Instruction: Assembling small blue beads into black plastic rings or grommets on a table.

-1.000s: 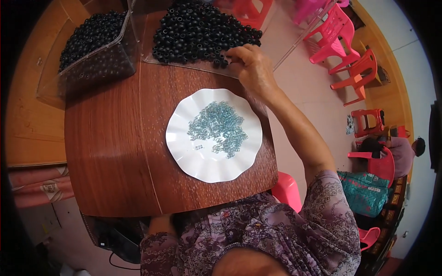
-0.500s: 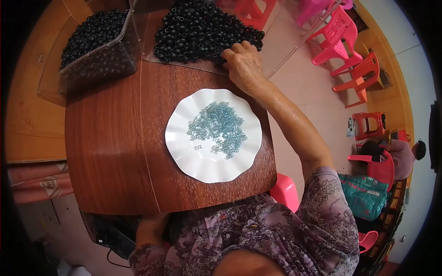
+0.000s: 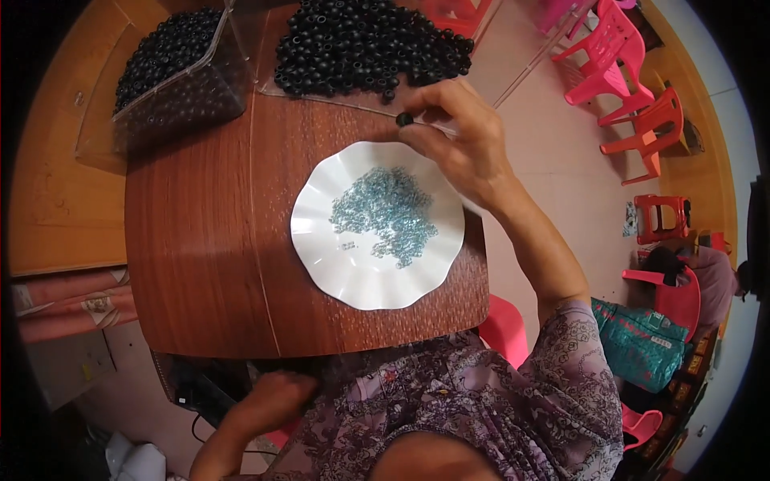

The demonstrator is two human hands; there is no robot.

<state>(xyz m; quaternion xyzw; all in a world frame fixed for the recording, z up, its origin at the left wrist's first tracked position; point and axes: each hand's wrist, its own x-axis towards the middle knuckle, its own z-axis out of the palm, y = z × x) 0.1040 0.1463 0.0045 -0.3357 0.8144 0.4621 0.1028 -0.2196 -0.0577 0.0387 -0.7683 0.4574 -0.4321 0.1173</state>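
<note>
Pinching a single black bead (image 3: 404,119) between thumb and index finger of the right hand (image 3: 469,136) in the head view, with the remaining fingers curled behind and partly hidden. Holding the bead just beyond the far rim of a white, wavy-edged plate (image 3: 321,272), close by the near edge of a clear plastic tray (image 3: 341,101). Holding the left hand (image 3: 281,394) low, below the near edge of a reddish-brown wooden table (image 3: 200,240) and beside the body. Impossible to tell, in the shadow there, spread fingers from closed ones, or a full grip from a bare one. Facing, in the tray, a broad heap of black beads (image 3: 365,52), and to the left a clear plastic box (image 3: 164,91) loaded with more of the same. Facing, on the plate, a loose patch of tiny, clear blue-green beads (image 3: 385,210), with a small cluster lying apart toward the near left. Wearing a purple patterned top (image 3: 449,393). Sharing the room, at right, with pink chairs (image 3: 609,64), an orange chair (image 3: 654,132), a red stool (image 3: 664,216), a teal bag (image 3: 642,345) and another person (image 3: 710,276) near the picture's edge.
</note>
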